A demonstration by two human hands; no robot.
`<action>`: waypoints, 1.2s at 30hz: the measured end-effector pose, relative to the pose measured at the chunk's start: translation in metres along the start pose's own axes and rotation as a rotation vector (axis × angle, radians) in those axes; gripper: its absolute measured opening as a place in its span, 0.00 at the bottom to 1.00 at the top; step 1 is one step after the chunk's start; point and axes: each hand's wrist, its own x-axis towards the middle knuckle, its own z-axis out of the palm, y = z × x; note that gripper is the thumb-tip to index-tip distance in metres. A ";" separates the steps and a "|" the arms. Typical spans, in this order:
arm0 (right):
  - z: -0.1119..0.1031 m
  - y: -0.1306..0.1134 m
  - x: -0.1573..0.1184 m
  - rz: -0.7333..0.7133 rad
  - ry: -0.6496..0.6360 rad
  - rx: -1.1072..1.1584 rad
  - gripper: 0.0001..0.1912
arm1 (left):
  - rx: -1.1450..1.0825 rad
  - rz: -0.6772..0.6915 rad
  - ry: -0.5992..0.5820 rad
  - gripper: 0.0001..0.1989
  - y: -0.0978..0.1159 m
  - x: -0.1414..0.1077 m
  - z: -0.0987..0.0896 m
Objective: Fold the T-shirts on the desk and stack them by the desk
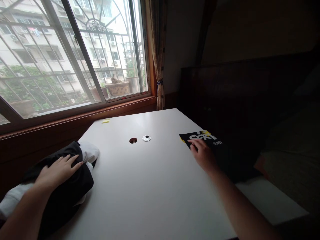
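White desk [155,186] beneath a barred window [72,53], with a cable hole [133,140] near its far edge. One folded black garment with printed lettering [212,146] lies at the right edge; a black-and-white clothing pile [67,180] at the left edge appears unsorted. Left hand [58,171] rests flat, fingers spread, on the pile. Right hand [203,154], arm extended, lies open with fingertips on the folded garment, gripping nothing.

White table [155,186] w/ clothes pile [62,190], black tee [220,153]
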 end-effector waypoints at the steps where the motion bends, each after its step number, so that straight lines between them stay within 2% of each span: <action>1: -0.003 0.014 0.000 0.061 -0.001 -0.085 0.15 | 0.035 -0.008 -0.040 0.29 0.002 0.005 0.009; 4: -0.012 0.051 -0.007 0.288 -0.135 -0.370 0.19 | 0.071 -0.001 -0.105 0.32 0.008 0.013 0.020; 7: -0.018 0.069 -0.013 0.439 -0.348 -0.540 0.20 | 0.062 0.043 -0.030 0.29 0.023 0.008 0.017; 9: -0.021 0.071 -0.013 0.469 -0.428 -0.568 0.18 | 0.088 0.124 0.091 0.26 0.044 -0.002 0.013; 12: -0.024 0.068 -0.010 0.495 -0.462 -0.540 0.12 | 0.107 0.314 0.235 0.23 0.087 -0.020 0.013; 15: -0.027 0.063 -0.009 0.504 -0.465 -0.518 0.10 | -0.013 0.495 0.228 0.19 0.131 -0.038 0.020; 18: -0.027 0.062 -0.011 0.479 -0.422 -0.543 0.10 | -0.183 0.606 0.219 0.13 0.167 -0.053 0.029; 21: -0.025 0.062 -0.012 0.421 -0.326 -0.568 0.10 | -0.346 0.652 0.233 0.11 0.191 -0.066 0.038; 25: -0.024 0.057 -0.008 0.346 -0.142 -0.544 0.11 | -0.522 0.662 0.242 0.09 0.207 -0.079 0.048; 28: -0.023 0.046 -0.002 0.340 0.022 -0.397 0.10 | -0.593 0.704 0.248 0.09 0.209 -0.083 0.055; 33: -0.011 0.002 0.003 0.341 0.257 0.021 0.13 | -0.674 0.792 0.253 0.10 0.211 -0.086 0.061; 36: 0.001 -0.043 -0.003 0.295 0.234 0.285 0.15 | -0.690 0.840 0.238 0.10 0.218 -0.091 0.062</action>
